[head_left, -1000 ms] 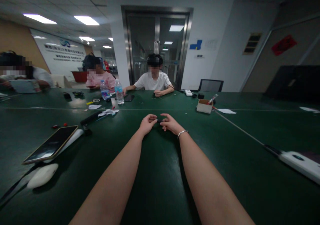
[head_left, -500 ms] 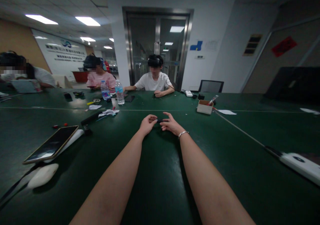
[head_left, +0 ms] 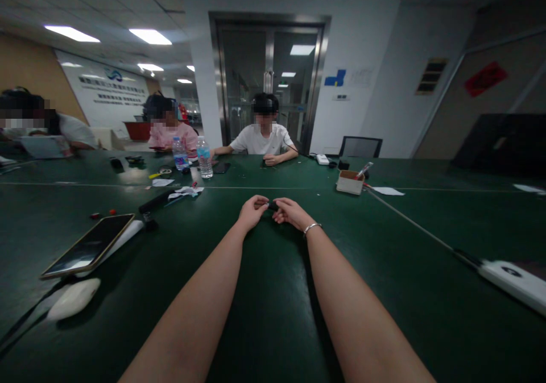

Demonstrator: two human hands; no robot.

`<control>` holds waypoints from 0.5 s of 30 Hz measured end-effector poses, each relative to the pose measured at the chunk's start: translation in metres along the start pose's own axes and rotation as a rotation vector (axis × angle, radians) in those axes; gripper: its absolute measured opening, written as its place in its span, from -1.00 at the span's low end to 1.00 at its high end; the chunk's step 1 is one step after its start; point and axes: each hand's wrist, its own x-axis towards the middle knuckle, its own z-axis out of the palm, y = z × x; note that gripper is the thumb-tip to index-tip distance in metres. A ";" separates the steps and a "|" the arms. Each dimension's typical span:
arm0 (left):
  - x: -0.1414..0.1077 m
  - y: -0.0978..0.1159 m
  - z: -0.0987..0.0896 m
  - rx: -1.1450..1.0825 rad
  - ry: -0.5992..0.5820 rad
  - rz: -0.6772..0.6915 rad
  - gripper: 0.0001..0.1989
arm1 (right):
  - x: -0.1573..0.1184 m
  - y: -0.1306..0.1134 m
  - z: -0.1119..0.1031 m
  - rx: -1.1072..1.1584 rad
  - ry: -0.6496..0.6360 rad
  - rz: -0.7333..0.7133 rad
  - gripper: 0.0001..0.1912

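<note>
Between my two hands is a small, dark, short object (head_left: 272,205), held just above the green table (head_left: 273,292); its exact kind is too small to tell. My left hand (head_left: 252,212) pinches its left end between thumb and fingers. From the other side, my right hand (head_left: 292,213), with a silver bracelet at the wrist, has its thumb and index finger closed on the right end. The fingers cover most of the object.
To the left lie a phone (head_left: 91,244), a white rounded device (head_left: 75,299) and a black rod (head_left: 156,202). Water bottles (head_left: 205,158) stand further back. A small box (head_left: 350,183) and a white power strip (head_left: 514,283) are on the right. A co-worker (head_left: 264,138) sits opposite.
My right index finger, raised and apart before, has come down onto the small dark object. My left hand keeps its pinch in nearly the same place.
</note>
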 end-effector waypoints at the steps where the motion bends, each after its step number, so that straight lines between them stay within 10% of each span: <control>1: 0.000 0.000 0.000 0.004 0.000 0.002 -0.84 | 0.000 0.000 0.000 -0.007 -0.009 -0.008 -0.69; 15: -0.004 0.006 -0.001 0.032 0.001 -0.013 -0.88 | 0.000 0.000 -0.001 0.040 -0.047 -0.052 -0.55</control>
